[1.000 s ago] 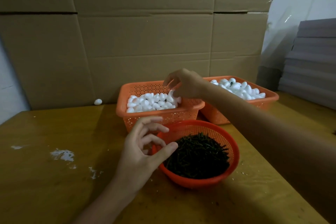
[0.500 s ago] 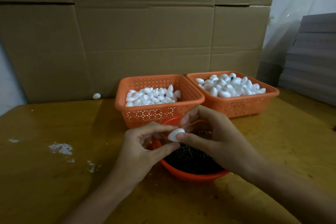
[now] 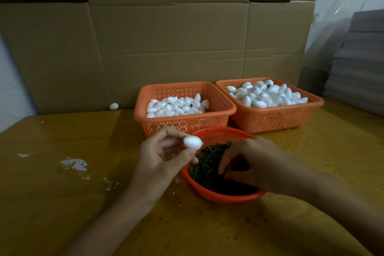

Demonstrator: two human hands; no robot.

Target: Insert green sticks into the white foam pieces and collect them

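Note:
My left hand (image 3: 164,158) pinches one white foam piece (image 3: 192,142) between thumb and fingertips, held just above the left rim of a round orange basket (image 3: 228,199). That basket is full of short green sticks (image 3: 207,164). My right hand (image 3: 251,162) reaches down into the sticks with its fingers curled. Whether a stick is between the fingertips is hidden in the dark pile. Behind stand two rectangular orange baskets of white foam pieces, the left basket (image 3: 182,124) and the right basket (image 3: 270,119).
A loose foam piece (image 3: 113,106) lies at the foot of the cardboard wall (image 3: 166,37) at the back. White foam crumbs (image 3: 74,164) dot the yellow table on the left. A grey stack of sheets (image 3: 357,68) stands at the right edge.
My right hand took a foam piece from the left rectangular basket and passed it to my left hand. It then dropped into the green sticks. My left hand now holds the piece alone.

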